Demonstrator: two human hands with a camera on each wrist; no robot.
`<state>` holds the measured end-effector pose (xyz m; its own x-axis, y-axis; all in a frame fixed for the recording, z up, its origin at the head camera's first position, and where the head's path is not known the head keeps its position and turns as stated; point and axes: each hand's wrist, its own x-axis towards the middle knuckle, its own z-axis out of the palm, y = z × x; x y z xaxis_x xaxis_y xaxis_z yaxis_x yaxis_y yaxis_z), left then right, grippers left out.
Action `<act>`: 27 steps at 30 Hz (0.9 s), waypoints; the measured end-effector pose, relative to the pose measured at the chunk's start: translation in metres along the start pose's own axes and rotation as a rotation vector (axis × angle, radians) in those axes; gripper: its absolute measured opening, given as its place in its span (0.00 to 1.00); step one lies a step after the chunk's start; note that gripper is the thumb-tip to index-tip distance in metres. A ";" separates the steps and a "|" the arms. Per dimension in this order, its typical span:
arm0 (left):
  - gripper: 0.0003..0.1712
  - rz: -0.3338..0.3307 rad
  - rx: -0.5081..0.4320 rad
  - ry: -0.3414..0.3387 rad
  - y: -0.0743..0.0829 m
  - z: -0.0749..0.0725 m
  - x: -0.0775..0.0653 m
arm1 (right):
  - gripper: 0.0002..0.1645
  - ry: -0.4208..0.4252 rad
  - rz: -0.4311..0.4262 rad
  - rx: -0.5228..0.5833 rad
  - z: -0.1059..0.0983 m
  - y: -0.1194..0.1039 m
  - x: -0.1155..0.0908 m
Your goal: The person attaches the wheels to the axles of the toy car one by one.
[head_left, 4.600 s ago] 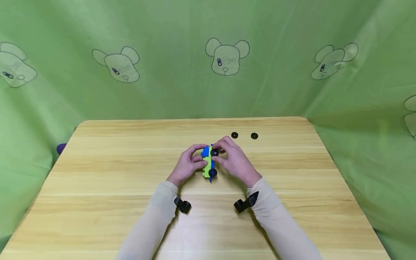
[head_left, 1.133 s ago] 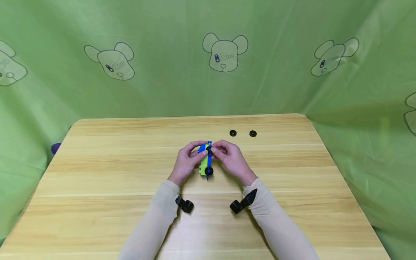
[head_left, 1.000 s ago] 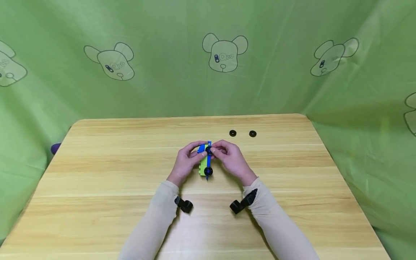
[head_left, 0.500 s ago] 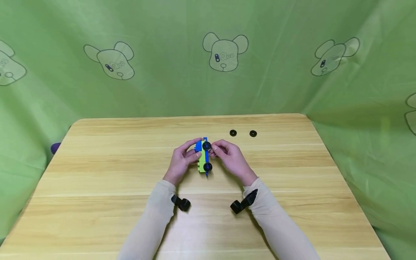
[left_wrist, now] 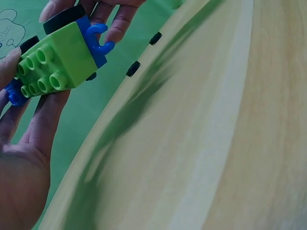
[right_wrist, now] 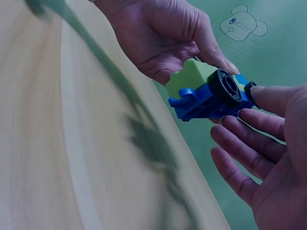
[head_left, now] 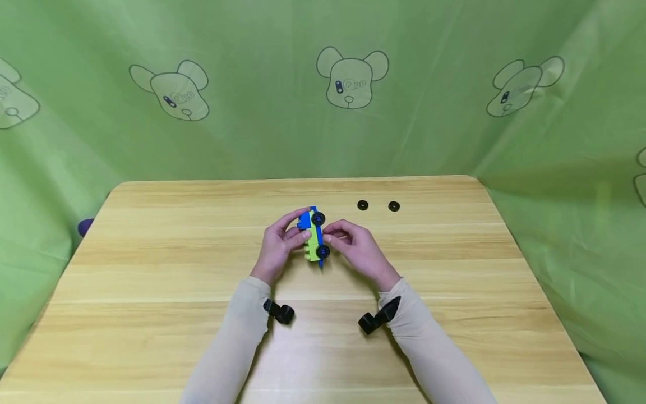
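A toy car of lime-green and blue building blocks [head_left: 313, 238] hangs over the table, tipped so that its black-wheeled side faces right. My left hand [head_left: 275, 247] grips it from the left, thumb on the green block, fingers on its far side. In the right wrist view, a black wheel [right_wrist: 225, 87] and the blue hook [right_wrist: 182, 97] at the car's end show plainly. My right hand [head_left: 355, 244] is at the car's right side, thumb tip by the other wheel [right_wrist: 250, 91] and fingers loosely extended beside the blue base. The car's far-side wheels are mostly hidden.
Two loose black tyres [head_left: 363, 205] [head_left: 394, 206] lie side by side near the back edge of the wooden table [head_left: 166, 269]. Green curtains [head_left: 262, 129] printed with bear heads stand behind the table and along its sides. Wrist cameras [head_left: 285, 314] are strapped to both sleeves.
My left hand has carried the car slightly left and away from me, tilting it. The right hand's fingers have come off the front wheel, now fully visible, and sit lower along the car's side.
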<state>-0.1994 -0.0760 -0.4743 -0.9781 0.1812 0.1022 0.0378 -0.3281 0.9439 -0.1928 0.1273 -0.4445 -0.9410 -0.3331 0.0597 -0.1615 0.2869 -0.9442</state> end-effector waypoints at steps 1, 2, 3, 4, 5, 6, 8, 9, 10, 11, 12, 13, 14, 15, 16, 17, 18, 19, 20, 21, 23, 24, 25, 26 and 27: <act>0.30 -0.001 -0.001 0.007 0.000 0.000 0.000 | 0.16 -0.004 -0.001 -0.002 0.000 0.000 0.000; 0.30 -0.002 -0.004 0.014 0.000 -0.001 0.000 | 0.16 -0.008 -0.002 -0.004 0.001 0.000 -0.001; 0.30 -0.003 -0.007 0.021 0.000 -0.001 0.000 | 0.16 -0.012 -0.002 -0.006 0.001 0.000 -0.001; 0.30 -0.003 -0.011 0.027 0.000 -0.001 0.000 | 0.16 -0.017 -0.004 -0.010 0.001 0.001 -0.002; 0.30 -0.005 -0.015 0.035 0.000 -0.002 0.000 | 0.16 -0.023 -0.007 -0.010 0.001 0.001 -0.002; 0.30 -0.005 -0.018 0.041 0.000 -0.002 0.000 | 0.16 -0.032 -0.014 -0.011 0.001 0.002 -0.003; 0.30 -0.004 -0.024 0.054 0.000 -0.002 0.000 | 0.17 -0.048 -0.025 -0.013 0.001 0.002 -0.004; 0.30 -0.001 -0.027 0.059 0.000 -0.002 0.000 | 0.19 -0.057 -0.029 -0.017 0.001 0.002 -0.004; 0.30 0.003 -0.032 0.064 0.001 -0.002 0.001 | 0.21 -0.067 -0.031 -0.021 0.001 0.002 -0.005; 0.30 0.006 -0.036 0.070 0.001 -0.001 0.001 | 0.22 -0.077 -0.034 -0.023 0.001 0.001 -0.005; 0.30 0.010 -0.041 0.074 0.001 -0.001 0.001 | 0.24 -0.085 -0.036 -0.028 0.001 0.001 -0.005; 0.30 0.012 -0.047 0.079 0.002 -0.001 0.001 | 0.26 -0.091 -0.033 -0.032 0.002 0.001 -0.005; 0.30 0.013 -0.053 0.083 0.002 0.000 0.001 | 0.28 -0.097 -0.033 -0.035 0.002 0.000 -0.006; 0.30 0.014 -0.059 0.086 0.002 0.000 0.002 | 0.29 -0.101 -0.034 -0.034 0.003 0.000 -0.006; 0.30 0.014 -0.066 0.089 0.002 0.000 0.002 | 0.30 -0.104 -0.038 -0.031 0.003 0.001 -0.006; 0.30 0.014 -0.072 0.093 0.002 0.000 0.002 | 0.31 -0.106 -0.049 -0.027 0.003 0.001 -0.006; 0.30 0.014 -0.077 0.096 0.002 0.001 0.002 | 0.31 -0.105 -0.059 -0.026 0.004 0.001 -0.006; 0.30 0.014 -0.084 0.100 0.002 0.001 0.002 | 0.32 -0.105 -0.069 -0.026 0.004 0.002 -0.006; 0.30 0.015 -0.089 0.104 0.002 0.002 0.002 | 0.33 -0.103 -0.081 -0.025 0.004 0.002 -0.006; 0.30 0.017 -0.092 0.109 0.002 0.002 0.002 | 0.34 -0.100 -0.091 -0.026 0.004 0.003 -0.007; 0.29 0.018 -0.100 0.120 0.002 0.004 0.002 | 0.35 -0.091 -0.102 -0.032 0.004 0.003 -0.007; 0.29 0.018 -0.103 0.123 0.002 0.004 0.002 | 0.35 -0.084 -0.103 -0.038 0.005 0.003 -0.007; 0.29 0.016 -0.104 0.128 0.002 0.005 0.002 | 0.35 -0.077 -0.104 -0.042 0.005 0.003 -0.008; 0.29 0.015 -0.104 0.133 0.002 0.005 0.002 | 0.34 -0.069 -0.102 -0.043 0.006 0.003 -0.008; 0.29 0.015 -0.103 0.136 0.002 0.006 0.002 | 0.34 -0.061 -0.099 -0.045 0.006 0.003 -0.008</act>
<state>-0.2001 -0.0708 -0.4704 -0.9966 0.0508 0.0655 0.0378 -0.4247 0.9045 -0.1836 0.1257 -0.4495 -0.9000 -0.4157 0.1308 -0.2674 0.2896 -0.9190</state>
